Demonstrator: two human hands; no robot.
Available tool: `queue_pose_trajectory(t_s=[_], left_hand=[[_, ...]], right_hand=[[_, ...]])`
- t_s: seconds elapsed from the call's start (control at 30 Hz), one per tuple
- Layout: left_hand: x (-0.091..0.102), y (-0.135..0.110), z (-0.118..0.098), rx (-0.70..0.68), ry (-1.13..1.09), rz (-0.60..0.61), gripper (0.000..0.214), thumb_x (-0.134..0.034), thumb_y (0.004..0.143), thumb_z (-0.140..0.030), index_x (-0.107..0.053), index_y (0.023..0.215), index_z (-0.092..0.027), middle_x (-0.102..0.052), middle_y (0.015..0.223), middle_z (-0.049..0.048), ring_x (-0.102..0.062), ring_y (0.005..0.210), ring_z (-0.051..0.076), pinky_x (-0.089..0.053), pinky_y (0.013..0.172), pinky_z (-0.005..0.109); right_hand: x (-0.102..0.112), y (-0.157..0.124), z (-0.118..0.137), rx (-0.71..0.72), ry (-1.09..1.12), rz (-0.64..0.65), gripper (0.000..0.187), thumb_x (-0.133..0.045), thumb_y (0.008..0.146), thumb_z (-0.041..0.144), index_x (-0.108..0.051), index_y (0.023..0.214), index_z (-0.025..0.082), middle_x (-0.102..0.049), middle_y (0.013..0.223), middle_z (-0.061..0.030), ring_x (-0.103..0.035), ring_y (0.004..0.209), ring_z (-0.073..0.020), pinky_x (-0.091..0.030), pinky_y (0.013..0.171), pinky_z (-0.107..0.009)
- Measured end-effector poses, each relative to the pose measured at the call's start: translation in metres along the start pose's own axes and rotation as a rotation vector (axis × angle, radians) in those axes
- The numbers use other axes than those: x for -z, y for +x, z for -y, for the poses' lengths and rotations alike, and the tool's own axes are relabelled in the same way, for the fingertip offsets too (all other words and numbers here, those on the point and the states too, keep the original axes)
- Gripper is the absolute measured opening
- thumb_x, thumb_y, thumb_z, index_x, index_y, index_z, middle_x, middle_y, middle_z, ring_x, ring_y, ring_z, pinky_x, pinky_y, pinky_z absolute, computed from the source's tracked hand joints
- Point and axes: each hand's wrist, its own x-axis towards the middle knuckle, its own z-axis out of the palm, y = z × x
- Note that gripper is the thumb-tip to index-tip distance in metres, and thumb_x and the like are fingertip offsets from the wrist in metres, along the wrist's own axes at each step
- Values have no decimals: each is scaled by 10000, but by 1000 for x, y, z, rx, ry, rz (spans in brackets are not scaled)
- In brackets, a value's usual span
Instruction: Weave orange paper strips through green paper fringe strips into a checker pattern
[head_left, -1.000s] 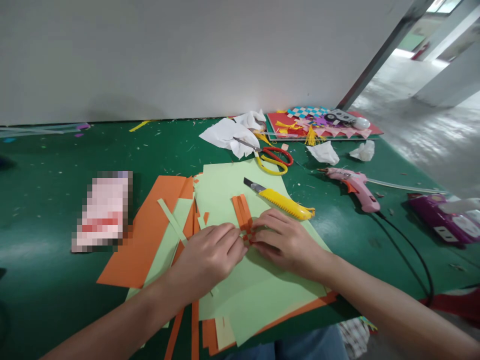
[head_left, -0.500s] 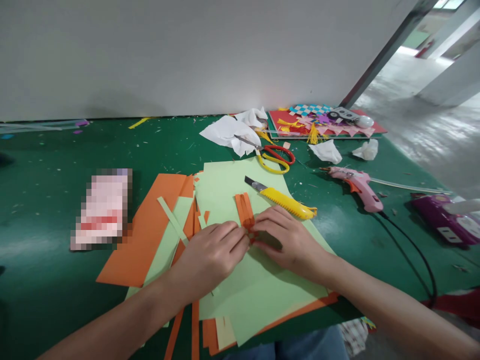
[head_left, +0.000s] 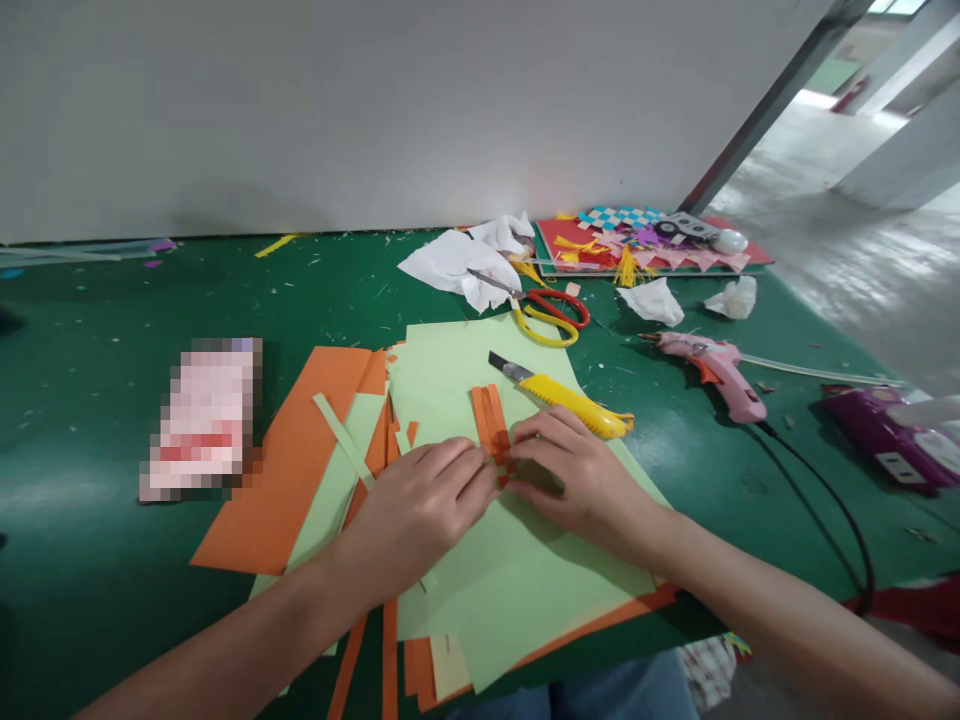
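Observation:
Orange paper strips [head_left: 491, 415] lie side by side over the light green paper sheets [head_left: 540, 560], their near ends between my hands. My left hand [head_left: 442, 495] is closed, its fingertips pinching the near end of the strips. From the other side my right hand [head_left: 574, 475] grips the same end with curled fingers and thumb. The fingers hide most of that woven-looking end. A yellow utility knife [head_left: 577, 403] with its blade out lies just beyond my right hand. Scissors [head_left: 551, 312] with red and yellow handles rest at the far edge of the sheets.
Orange paper [head_left: 300, 470] and narrow strips lie to the left, beside a blurred pink item [head_left: 201, 420]. On the right are a pink glue gun [head_left: 712, 375] with its cord and a purple device [head_left: 896, 435]. Crumpled tissues [head_left: 461, 268] and a red board [head_left: 555, 240] with paper crafts sit along the wall.
My left hand's fingers have shifted slightly at the near end of the orange strips. My right hand stays almost in place, and the strips have barely moved.

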Motion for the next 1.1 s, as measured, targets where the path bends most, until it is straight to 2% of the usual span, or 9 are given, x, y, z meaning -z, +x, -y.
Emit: queue_pose_trajectory(t_s=[0.17,0.4,0.57,0.73,1.1], left_hand=[[1,0,-1,-7,-24,12,124,-525,896,-98,-638,945,-111,-682,954,96,-630,968,238,-570,829,396],[0,1,-1,-20,-74,-50,187,-548,878,-58,-632,1045,-57,-689,1046,124,-620,1047,257,-559,889,395],[4,6,-1,-33,-80,-69,199,-492,907,-61,-654,1019,-94,-694,1035,123,-641,1010,251,-574,848,398],[4,6,-2,-18,-64,-88,209,-483,916,-67,-659,1015,-119,-693,1071,118,-633,1057,244,-571,873,390],[3,3,-1,-39,-99,-51,222,-499,913,-71,-650,1075,-76,-698,1106,113,-623,1073,255,-564,902,395]], right_hand=[[2,1,1,-16,0,-11,121,-664,823,199,-628,935,172,-638,942,-92,-554,907,-235,-510,788,-404],[2,2,1,-92,-34,43,157,-694,784,208,-594,897,165,-613,898,-81,-523,861,-234,-492,760,-393],[1,3,1,-106,-30,51,133,-681,788,199,-581,870,169,-607,879,-78,-525,853,-234,-486,754,-395],[0,3,-1,-94,-23,36,118,-672,787,185,-576,855,175,-608,856,-69,-530,823,-222,-484,731,-387],[4,4,-2,-97,9,58,204,-703,741,147,-561,885,175,-602,892,-70,-530,866,-228,-492,764,-395]])
